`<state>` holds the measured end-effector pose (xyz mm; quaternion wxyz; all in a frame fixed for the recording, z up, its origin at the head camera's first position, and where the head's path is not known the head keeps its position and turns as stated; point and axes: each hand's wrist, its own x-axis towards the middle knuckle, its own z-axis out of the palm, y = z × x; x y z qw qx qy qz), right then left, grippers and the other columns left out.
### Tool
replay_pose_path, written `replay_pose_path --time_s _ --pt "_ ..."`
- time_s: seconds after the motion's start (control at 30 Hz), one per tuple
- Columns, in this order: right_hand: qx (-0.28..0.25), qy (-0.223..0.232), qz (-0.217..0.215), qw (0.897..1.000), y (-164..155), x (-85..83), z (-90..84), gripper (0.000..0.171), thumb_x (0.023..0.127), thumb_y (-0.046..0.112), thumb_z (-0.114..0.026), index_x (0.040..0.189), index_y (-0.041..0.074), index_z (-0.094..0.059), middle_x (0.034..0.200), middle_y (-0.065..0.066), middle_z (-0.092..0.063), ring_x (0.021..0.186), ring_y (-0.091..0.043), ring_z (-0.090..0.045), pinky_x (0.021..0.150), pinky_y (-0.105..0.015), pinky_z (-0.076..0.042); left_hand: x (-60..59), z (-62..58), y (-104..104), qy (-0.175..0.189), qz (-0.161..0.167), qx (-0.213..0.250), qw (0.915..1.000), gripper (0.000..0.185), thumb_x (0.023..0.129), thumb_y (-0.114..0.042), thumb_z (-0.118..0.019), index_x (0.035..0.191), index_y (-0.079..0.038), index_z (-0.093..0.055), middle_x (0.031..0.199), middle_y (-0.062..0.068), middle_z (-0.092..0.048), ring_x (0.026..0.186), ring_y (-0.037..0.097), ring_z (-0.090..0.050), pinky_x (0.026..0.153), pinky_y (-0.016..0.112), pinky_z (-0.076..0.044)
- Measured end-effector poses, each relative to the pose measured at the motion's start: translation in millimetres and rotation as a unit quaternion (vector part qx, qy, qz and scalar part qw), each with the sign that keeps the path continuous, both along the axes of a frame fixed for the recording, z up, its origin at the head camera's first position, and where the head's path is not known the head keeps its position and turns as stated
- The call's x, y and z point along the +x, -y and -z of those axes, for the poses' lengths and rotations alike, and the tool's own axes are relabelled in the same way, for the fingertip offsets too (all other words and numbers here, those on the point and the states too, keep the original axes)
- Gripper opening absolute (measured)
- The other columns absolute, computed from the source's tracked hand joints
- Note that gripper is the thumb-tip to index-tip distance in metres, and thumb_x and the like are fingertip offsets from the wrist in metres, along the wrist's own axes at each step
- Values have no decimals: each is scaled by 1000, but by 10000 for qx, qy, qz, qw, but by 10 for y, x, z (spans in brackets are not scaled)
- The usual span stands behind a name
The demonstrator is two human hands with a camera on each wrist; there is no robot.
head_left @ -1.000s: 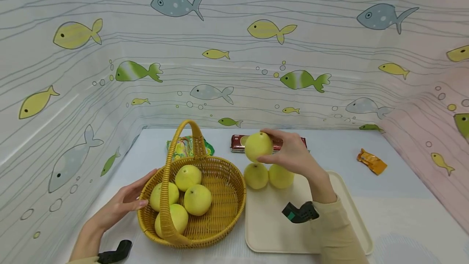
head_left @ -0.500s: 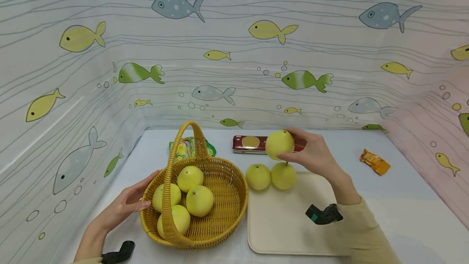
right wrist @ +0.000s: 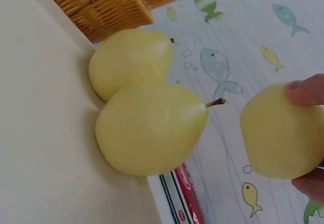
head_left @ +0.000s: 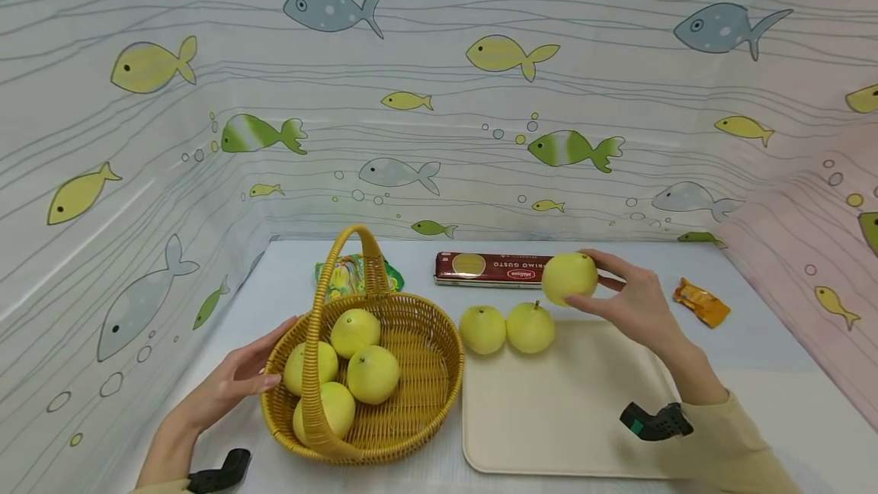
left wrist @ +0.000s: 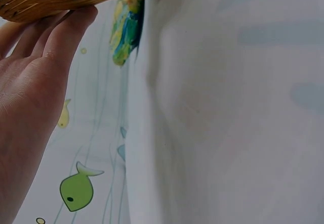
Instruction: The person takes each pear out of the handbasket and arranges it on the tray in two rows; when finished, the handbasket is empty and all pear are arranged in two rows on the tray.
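My right hand (head_left: 634,299) pinches a yellow pear (head_left: 569,279) between thumb and fingers, raised over the far right part of the cream tray (head_left: 562,418). Two more pears, a left one (head_left: 482,330) and a right one with a stem (head_left: 531,328), sit side by side at the tray's far left corner. My left hand (head_left: 236,383) rests against the left side of the wicker basket (head_left: 418,372), fingers extended along its outside and thumb at the rim. Several pears (head_left: 373,374) lie in the basket's left half. In the left wrist view, the fingertips (left wrist: 86,16) touch the wicker.
A dark red packet (head_left: 494,271) lies behind the tray. A green packet (head_left: 350,277) sits behind the basket, partly hidden by its tall handle (head_left: 317,326). An orange wrapper (head_left: 701,303) lies at the right. Fish-patterned walls (head_left: 439,174) enclose the table.
My right hand has carried its pear rightward, from above the two tray pears to farther right, uncovering more of the red packet. The left hand stays at the basket.
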<state>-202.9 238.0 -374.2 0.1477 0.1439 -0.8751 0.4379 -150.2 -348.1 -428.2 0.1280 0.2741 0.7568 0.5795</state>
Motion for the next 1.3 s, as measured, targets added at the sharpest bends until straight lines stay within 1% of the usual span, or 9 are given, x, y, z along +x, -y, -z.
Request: replay_pose_path --time_s 0.2,0.4,0.6,0.63,0.73,0.8,0.87,0.93,1.3 --pt "18 239 296 9993 -165 66 29 68 78 26 -87 138 7 -59 136 -18 -61 114 -39 -64 82 -4 -46 -3 7 5 -20 55 40 10000 72 96 8 -45 159 0 -12 168 15 -10 149 -4 -19 109 10 -27" --pt "-23 472 167 9987 -277 16 144 69 79 25 -86 138 2 -58 136 -22 -60 114 -42 -63 82 -3 -46 3 17 12 -13 0 8 10000 72 95 8 -45 159 0 -12 168 15 -10 148 -5 -19 108 9 -27" --pt "279 659 64 9974 -348 -76 281 70 78 31 -87 136 3 -59 134 -19 -62 116 -39 -62 83 -4 -46 7 16 3 -50 -80 -66 9999 72 96 7 -46 160 -2 -14 168 13 -12 147 -6 -21 108 9 -27" --pt "328 673 58 9972 -354 -86 296 70 78 32 -87 135 4 -59 134 -18 -62 116 -38 -62 84 -6 -47 7 13 4 -59 -83 -61 9999 72 95 7 -46 160 -2 -14 168 13 -13 147 -6 -21 108 9 -27" --pt "447 708 2 9965 -368 -109 327 72 77 33 -87 136 3 -59 133 -18 -62 116 -38 -63 89 -24 -55 3 11 12 -102 -30 -32 9999 73 95 8 -46 159 0 -13 167 14 -12 148 -5 -21 108 9 -27" --pt "479 771 -50 9959 -375 -123 345 73 76 34 -87 136 3 -59 133 -18 -62 116 -38 -63 92 -38 -55 0 12 18 -91 -17 -14 10000 73 95 8 -46 159 0 -13 167 14 -12 148 -5 -21 108 9 -27" --pt "478 882 -129 9949 -382 -134 361 74 76 35 -88 135 2 -59 134 -18 -62 116 -39 -63 93 -47 -53 0 11 22 -81 -21 -10 10000 73 95 9 -46 159 0 -13 167 14 -12 148 -5 -21 108 9 -27" --pt "482 1016 -204 9934 -390 -143 379 75 75 36 -88 135 3 -59 134 -18 -62 116 -39 -63 93 -49 -53 0 9 24 -74 -37 -16 10000 73 95 8 -46 159 0 -13 168 14 -12 148 -5 -21 108 9 -28" --pt "569 1624 -793 9819 -435 -152 493 78 74 34 -89 137 1 -56 138 -21 -59 116 -39 -64 92 -43 -55 -18 28 25 -24 -50 -50 10000 72 96 7 -46 160 -3 -14 168 11 -13 147 -6 -22 108 9 -28"
